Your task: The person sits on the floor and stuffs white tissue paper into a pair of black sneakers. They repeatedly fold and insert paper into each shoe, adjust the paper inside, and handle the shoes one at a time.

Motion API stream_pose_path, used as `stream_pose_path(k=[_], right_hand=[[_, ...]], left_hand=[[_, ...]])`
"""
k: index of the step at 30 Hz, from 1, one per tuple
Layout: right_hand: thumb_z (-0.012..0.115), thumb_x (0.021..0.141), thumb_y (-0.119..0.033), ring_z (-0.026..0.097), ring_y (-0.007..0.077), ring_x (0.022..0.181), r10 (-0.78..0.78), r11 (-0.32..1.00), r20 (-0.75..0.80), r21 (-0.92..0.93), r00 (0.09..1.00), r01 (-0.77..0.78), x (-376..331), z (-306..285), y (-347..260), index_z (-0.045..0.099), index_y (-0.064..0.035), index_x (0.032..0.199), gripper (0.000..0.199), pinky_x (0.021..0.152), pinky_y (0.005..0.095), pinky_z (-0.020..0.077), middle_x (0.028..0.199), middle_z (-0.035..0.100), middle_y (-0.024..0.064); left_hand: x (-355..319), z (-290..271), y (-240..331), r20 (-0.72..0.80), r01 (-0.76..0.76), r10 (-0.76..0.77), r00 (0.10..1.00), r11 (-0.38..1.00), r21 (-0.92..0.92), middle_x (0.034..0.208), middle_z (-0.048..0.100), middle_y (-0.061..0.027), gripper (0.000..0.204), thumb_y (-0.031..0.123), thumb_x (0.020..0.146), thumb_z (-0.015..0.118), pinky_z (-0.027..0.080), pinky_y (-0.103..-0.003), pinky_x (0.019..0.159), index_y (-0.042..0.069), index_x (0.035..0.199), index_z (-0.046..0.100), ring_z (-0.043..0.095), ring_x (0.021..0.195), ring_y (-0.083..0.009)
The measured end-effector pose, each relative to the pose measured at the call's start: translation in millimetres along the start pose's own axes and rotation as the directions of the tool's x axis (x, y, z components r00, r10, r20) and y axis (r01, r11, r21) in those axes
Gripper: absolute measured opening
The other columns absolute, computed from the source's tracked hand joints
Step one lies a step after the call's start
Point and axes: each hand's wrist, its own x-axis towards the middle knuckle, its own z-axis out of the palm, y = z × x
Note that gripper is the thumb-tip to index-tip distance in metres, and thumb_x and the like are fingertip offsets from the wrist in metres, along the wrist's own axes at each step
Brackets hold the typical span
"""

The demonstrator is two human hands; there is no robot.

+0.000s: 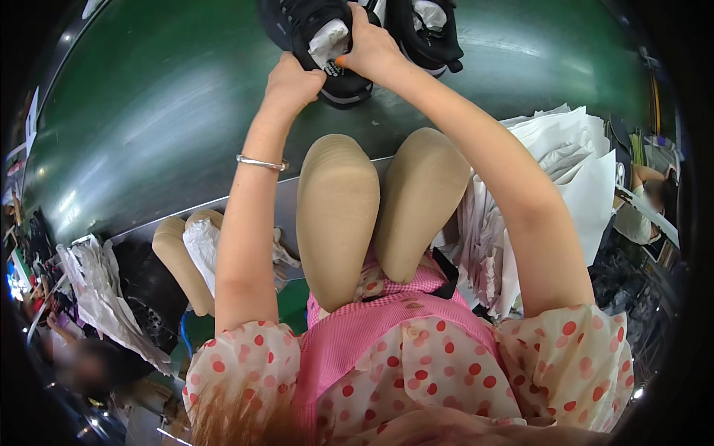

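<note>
A black sneaker (343,88) lies on the green tabletop at the top of the view, its heel toward me. Crumpled white paper (328,41) fills its opening. My left hand (292,80) is closed on the left side of the heel, thumb on the collar. On the right side, my right hand (372,50) grips the collar, its thumb at the opening's inner edge. Just right of it sits a second black sneaker (425,44), also with white paper (430,15) inside. The front parts of both shoes are cut off by the frame's upper edge.
Two long beige, rounded foot-shaped pieces (338,215) rest between my forearms, at the green table's (149,126) near edge. White paper sheets (565,149) are stacked at right. More white paper (104,290) hangs at lower left, near similar beige pieces (172,256). Other people are at both sides.
</note>
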Motion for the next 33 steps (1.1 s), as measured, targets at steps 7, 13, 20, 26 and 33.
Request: stream_pose_path(k=[7,13,20,26,33], right_hand=[[0.080,0.059,-0.025,0.063,0.0386,0.099,0.099,0.992,-0.064,0.081,0.993,-0.094,15,23,-4,0.031,-0.0098,0.139,0.095,0.087,0.0412,0.0508,0.102,0.065,0.0235],[0.078,0.064,-0.018,0.064,0.0348,0.100,0.152,0.982,-0.079,0.123,0.985,-0.142,14,21,-8,0.044,-0.0110,0.128,0.073,0.087,0.0424,0.0501,0.101,0.067,0.0177],[0.073,0.068,-0.016,0.066,0.0371,0.089,0.105,0.986,-0.131,0.141,0.986,-0.086,10,31,-6,0.051,-0.0035,0.107,0.047,0.082,0.0448,0.0501,0.088,0.068,0.0189],[0.071,0.070,-0.022,0.066,0.0374,0.089,0.065,0.995,-0.194,0.085,0.979,-0.050,16,38,-6,0.053,-0.0077,0.113,0.048,0.081,0.0454,0.0512,0.090,0.068,0.0198],[0.071,0.071,-0.035,0.062,0.0343,0.105,0.069,0.996,0.037,0.048,0.997,-0.070,6,17,-9,0.044,-0.0064,0.130,0.071,0.088,0.0413,0.0499,0.106,0.065,0.0220]], left_hand=[[-1,0,14,-0.114,0.134,-0.116,0.987,0.978,0.161,0.107,0.062,-0.0194,0.075,0.028,0.069,0.074,0.058,-0.036,0.065,-0.010,0.125,0.042,0.066,0.090,-0.0251],[24,7,14,-0.276,0.285,-0.200,0.940,0.905,0.315,0.110,0.064,-0.0215,0.074,0.037,0.069,0.076,0.051,-0.039,0.089,-0.005,0.122,0.045,0.064,0.102,-0.0319],[12,26,15,-0.470,0.265,-0.049,0.881,0.875,0.406,0.098,0.067,-0.0230,0.059,0.040,0.071,0.074,0.052,-0.042,0.084,-0.004,0.106,0.055,0.065,0.096,-0.0367],[18,25,6,-0.529,0.217,0.022,0.848,0.897,0.384,0.095,0.067,-0.0251,0.057,0.040,0.072,0.071,0.052,-0.044,0.082,-0.005,0.104,0.055,0.065,0.092,-0.0388],[8,-19,-3,-0.278,0.109,-0.030,0.960,0.956,0.272,0.102,0.066,-0.0240,0.062,0.040,0.073,0.072,0.052,-0.041,0.085,-0.006,0.111,0.055,0.065,0.097,-0.0353]])
